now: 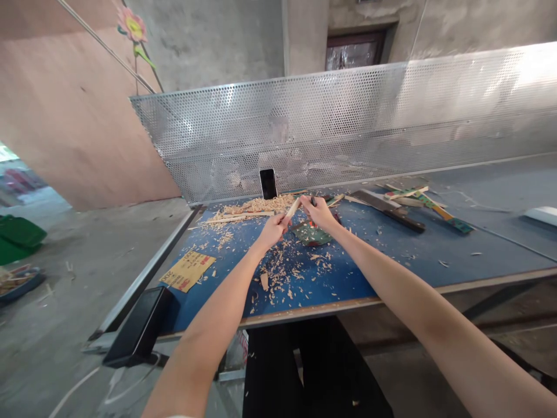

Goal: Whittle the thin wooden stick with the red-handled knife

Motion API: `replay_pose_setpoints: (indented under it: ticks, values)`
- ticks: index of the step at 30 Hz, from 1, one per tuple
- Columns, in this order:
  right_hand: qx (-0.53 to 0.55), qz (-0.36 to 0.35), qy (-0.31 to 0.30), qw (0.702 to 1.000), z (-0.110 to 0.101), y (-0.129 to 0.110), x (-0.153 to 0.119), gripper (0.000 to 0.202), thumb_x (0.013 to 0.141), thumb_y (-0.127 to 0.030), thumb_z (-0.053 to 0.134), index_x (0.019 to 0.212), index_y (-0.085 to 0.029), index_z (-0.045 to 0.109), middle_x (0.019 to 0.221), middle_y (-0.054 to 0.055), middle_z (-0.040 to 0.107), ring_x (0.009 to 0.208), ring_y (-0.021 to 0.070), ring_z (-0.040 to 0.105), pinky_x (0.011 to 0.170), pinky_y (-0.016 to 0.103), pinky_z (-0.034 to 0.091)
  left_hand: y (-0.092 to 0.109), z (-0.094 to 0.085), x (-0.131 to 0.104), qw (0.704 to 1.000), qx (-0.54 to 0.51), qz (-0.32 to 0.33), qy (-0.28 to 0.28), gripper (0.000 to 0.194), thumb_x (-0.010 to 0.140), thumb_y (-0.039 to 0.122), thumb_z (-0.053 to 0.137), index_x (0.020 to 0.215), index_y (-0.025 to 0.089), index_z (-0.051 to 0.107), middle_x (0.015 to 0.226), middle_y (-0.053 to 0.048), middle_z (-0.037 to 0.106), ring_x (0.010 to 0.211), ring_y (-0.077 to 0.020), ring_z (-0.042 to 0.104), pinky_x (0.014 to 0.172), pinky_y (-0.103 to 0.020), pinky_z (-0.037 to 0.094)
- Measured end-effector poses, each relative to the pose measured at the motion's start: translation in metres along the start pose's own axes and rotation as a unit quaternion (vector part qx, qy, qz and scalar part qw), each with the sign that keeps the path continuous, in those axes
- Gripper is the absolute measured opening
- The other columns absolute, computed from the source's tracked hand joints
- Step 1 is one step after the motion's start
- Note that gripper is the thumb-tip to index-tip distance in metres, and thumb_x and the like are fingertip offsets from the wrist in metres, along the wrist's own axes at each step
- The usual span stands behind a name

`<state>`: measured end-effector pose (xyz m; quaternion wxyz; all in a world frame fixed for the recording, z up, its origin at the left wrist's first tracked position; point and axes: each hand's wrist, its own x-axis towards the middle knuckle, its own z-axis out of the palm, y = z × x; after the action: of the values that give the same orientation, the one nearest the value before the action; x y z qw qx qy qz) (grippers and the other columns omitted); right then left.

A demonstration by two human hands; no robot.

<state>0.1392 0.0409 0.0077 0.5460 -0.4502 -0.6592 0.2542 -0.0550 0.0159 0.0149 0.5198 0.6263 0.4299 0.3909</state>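
Note:
My left hand (275,228) is closed round the lower part of a short pale wooden stick (294,208), which slants up to the right over the table. At its upper end my right hand (322,213) is closed too, with a small dark tool (313,201) showing between the fingers; its working end is hidden. Beneath the hands lies a dark green patterned cloth or bag (312,234), sprinkled with shavings. Curled wood shavings (261,205) are heaped behind my left hand, with longer wooden strips (239,218) among them.
A phone (268,184) leans upright near the perforated metal panel (278,128). Sandpaper (188,270) lies left on the blue table (348,281). A black box (140,326) stands at the left corner. To the right are a large dark-handled knife (389,210) and a patterned strip (444,213).

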Motion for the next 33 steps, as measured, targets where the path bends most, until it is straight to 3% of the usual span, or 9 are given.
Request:
replay_pose_setpoints:
  ticks: [4,10,16,23,28,33]
  values:
    - [-0.024,0.003,-0.018,1.000,0.002,0.000,-0.001,0.065,0.091,-0.080,0.042,0.068,-0.022,0.057,0.054,-0.004,0.037,0.054,0.0131,0.037,0.050,0.026,0.031,-0.009,-0.007,0.005,0.991,0.085,0.096,-0.027,0.025,0.094,0.034,0.062,0.077,0.021,0.051,0.059,0.003,0.049,0.041,-0.0093,0.042,0.045,-0.024,0.032]
    - [0.030,-0.027,-0.011,0.999,0.003,-0.003,-0.005,0.056,0.093,-0.075,0.048,0.075,-0.023,0.057,0.057,-0.005,0.038,0.053,0.0126,0.035,0.050,0.026,0.029,-0.012,-0.013,0.009,0.982,0.132,0.130,-0.045,0.021,0.093,0.033,0.057,0.078,0.021,0.047,0.061,0.003,0.050,0.044,-0.0092,0.038,0.048,-0.025,0.029]
    - [0.009,-0.079,0.006,0.997,0.003,-0.012,-0.007,0.048,0.091,-0.067,0.057,0.082,-0.020,0.063,0.065,-0.003,0.046,0.060,0.0121,0.038,0.055,0.025,0.031,-0.011,-0.016,0.010,0.963,0.200,0.180,-0.009,0.015,0.085,0.026,0.060,0.082,0.021,0.046,0.063,0.005,0.047,0.054,-0.0113,0.041,0.057,-0.025,0.029]
    - [0.081,0.006,-0.019,0.997,0.011,-0.008,-0.007,0.049,0.086,-0.068,0.062,0.090,-0.020,0.064,0.055,-0.008,0.037,0.049,0.0109,0.033,0.046,0.025,0.028,-0.007,-0.017,0.008,0.946,0.243,0.210,0.047,0.022,0.080,0.021,0.064,0.079,0.022,0.042,0.066,0.005,0.044,0.061,-0.0117,0.039,0.061,-0.026,0.027]
    - [0.144,0.074,-0.036,0.986,0.017,-0.009,-0.006,0.050,0.082,-0.074,0.063,0.083,-0.024,0.055,0.051,-0.011,0.030,0.041,0.0097,0.027,0.040,0.026,0.026,-0.008,-0.017,0.009,0.950,0.240,0.195,0.051,0.023,0.082,0.022,0.065,0.079,0.022,0.042,0.064,0.006,0.044,0.059,-0.0115,0.040,0.061,-0.026,0.029]
    - [0.086,0.082,-0.002,0.993,0.019,-0.003,-0.004,0.056,0.082,-0.079,0.059,0.071,-0.026,0.046,0.050,-0.008,0.032,0.045,0.0107,0.029,0.042,0.027,0.027,-0.010,-0.016,0.007,0.975,0.180,0.130,0.004,0.018,0.089,0.028,0.062,0.084,0.022,0.046,0.064,0.004,0.053,0.045,-0.0103,0.043,0.052,-0.025,0.032]
